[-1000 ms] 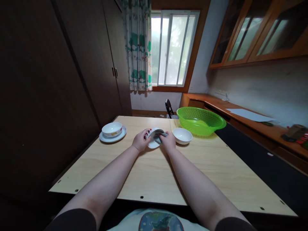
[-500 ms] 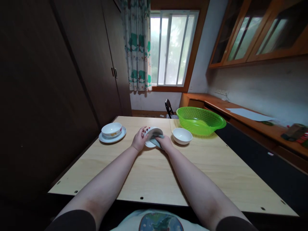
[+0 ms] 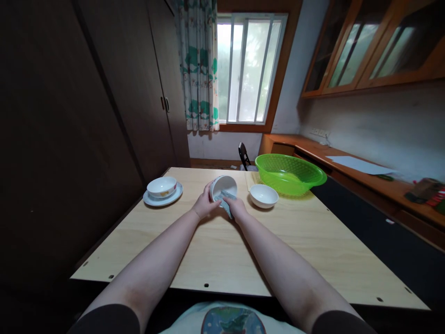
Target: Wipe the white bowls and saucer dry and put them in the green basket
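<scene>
We have both hands near mid-frame, over the light wood counter. Left hand: fingers curled round the left side of the tilted bowl, white inside, mouth turned toward us (outer wall mostly hidden from our side). Right hand: fingers closed on a grey-blue cloth, part of it against the lower inside of that bowl, the rest hanging below the rim. We can't tell whether the bowl's base touches the wood.

Just right of the right hand we see a plain white bowl, upright, mouth up. Left of centre, a patterned bowl sits upright on a pale plate, well apart from our left hand. Right of centre, toward the far edge, stands a green basin, wide and see-through, just behind the plain white bowl. Beyond the counter: a dark chair mid-frame, a window at upper centre, a green-and-white curtain left of it.
</scene>
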Motion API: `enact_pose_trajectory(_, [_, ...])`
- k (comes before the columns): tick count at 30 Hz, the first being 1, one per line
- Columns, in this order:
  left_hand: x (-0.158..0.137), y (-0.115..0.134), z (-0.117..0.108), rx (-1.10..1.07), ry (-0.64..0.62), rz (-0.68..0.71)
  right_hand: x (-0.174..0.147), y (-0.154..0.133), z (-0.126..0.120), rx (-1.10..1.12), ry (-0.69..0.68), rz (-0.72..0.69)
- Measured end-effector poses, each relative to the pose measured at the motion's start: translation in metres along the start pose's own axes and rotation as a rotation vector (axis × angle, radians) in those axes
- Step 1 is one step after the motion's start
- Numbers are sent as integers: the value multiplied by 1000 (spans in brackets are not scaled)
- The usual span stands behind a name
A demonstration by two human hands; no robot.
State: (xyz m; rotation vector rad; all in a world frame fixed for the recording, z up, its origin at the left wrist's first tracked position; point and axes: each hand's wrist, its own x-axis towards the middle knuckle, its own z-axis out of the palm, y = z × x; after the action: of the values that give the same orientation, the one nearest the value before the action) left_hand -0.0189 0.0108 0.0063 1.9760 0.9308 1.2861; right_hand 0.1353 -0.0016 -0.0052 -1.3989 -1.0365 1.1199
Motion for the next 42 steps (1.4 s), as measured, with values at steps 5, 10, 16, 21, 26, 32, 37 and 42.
enact_pose_trajectory(5, [-2, 4, -3, 62, 19, -6, 3, -5, -6, -219, 55, -69])
enact_pose_trajectory(10, [-1, 6, -3, 103, -12, -39, 8, -12, -20, -448, 209, -100])
enact_pose_trajectory(16, [-2, 8, -3, 138, 30, -29, 9, -14, -22, -570, 248, -156])
enact_pose_trajectory(21, [-4, 5, -3, 198, 89, -34, 12, -2, -12, -501, 83, -113])
enact_pose_trajectory(26, [-3, 4, -5, 189, 101, -27, 15, 3, -10, -460, 42, -104])
enact_pose_trajectory(32, [0, -1, -7, 153, -3, -97, 14, -8, -25, -540, 153, -102])
enact_pose_trajectory(37, [1, -4, -7, 108, -8, -82, 10, -15, -28, -657, 254, -199])
enact_pose_trajectory(42, [0, -5, -7, 139, 27, -56, 9, -14, -23, -690, 174, -146])
